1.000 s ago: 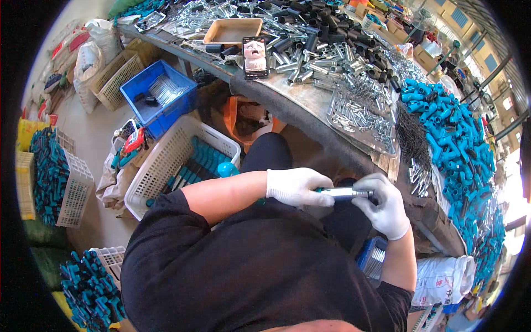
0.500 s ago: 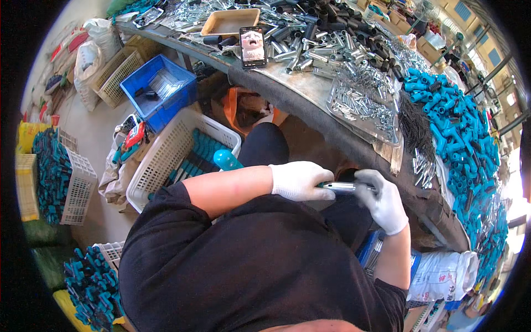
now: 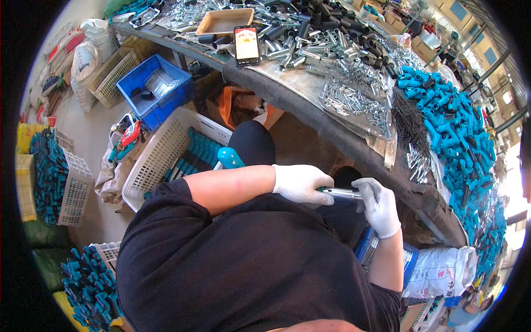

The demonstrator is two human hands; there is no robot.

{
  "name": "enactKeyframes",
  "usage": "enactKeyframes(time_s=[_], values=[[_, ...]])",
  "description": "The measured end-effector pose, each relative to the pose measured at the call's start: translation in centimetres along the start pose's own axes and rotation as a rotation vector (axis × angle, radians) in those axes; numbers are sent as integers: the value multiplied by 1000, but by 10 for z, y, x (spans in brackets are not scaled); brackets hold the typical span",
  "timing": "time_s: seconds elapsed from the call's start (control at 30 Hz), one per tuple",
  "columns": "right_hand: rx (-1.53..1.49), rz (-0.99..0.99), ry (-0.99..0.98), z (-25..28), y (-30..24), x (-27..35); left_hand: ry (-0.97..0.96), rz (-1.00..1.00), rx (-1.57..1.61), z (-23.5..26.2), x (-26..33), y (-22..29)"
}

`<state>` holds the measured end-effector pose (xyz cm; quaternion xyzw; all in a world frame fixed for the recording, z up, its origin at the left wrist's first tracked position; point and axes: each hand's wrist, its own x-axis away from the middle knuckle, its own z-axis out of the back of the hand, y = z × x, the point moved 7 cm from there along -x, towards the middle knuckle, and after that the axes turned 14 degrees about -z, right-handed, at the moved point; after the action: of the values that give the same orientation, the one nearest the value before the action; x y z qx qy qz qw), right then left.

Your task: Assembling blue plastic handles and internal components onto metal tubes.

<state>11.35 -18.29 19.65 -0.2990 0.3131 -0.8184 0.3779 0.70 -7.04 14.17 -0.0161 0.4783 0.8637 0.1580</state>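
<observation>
My left hand (image 3: 303,183), in a white glove, is closed around a shiny metal tube (image 3: 344,192) held crosswise over my lap. A bit of teal shows at the tube's left end by my thumb. My right hand (image 3: 380,208), also gloved, has its fingers closed about the tube's right end; the exact grip is partly hidden. Beyond my left forearm pokes a rounded teal handle end (image 3: 230,158); the forearm hides whether it joins the tube. A white basket (image 3: 145,170) at my left holds rows of teal-handled pieces.
Ahead, the workbench (image 3: 287,74) carries heaps of metal and black tubes, a phone (image 3: 246,45), a tan tray (image 3: 206,23) and a clear tray (image 3: 326,99) of small metal parts. Teal handles (image 3: 442,122) pile up at right. A blue crate (image 3: 128,88) stands left.
My right hand's fingers, blurred before, now show sharply at the tube's right end. The view has shifted slightly, and the phone's picture differs. My left hand keeps its hold.
</observation>
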Motion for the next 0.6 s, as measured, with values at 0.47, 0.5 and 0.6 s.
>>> enactKeyframes(time_s=[0.47, 0.5, 0.6], values=[[-89, -341, -94, -12, 18, -5, -26, 38, 6, -6, 2, -12], [-86, -345, -95, -13, 24, -6, -25, 37, 10, -5, 2, -12], [142, 512, 151, -7, -14, 5, -17, 68, 68, -4, 3, -17]])
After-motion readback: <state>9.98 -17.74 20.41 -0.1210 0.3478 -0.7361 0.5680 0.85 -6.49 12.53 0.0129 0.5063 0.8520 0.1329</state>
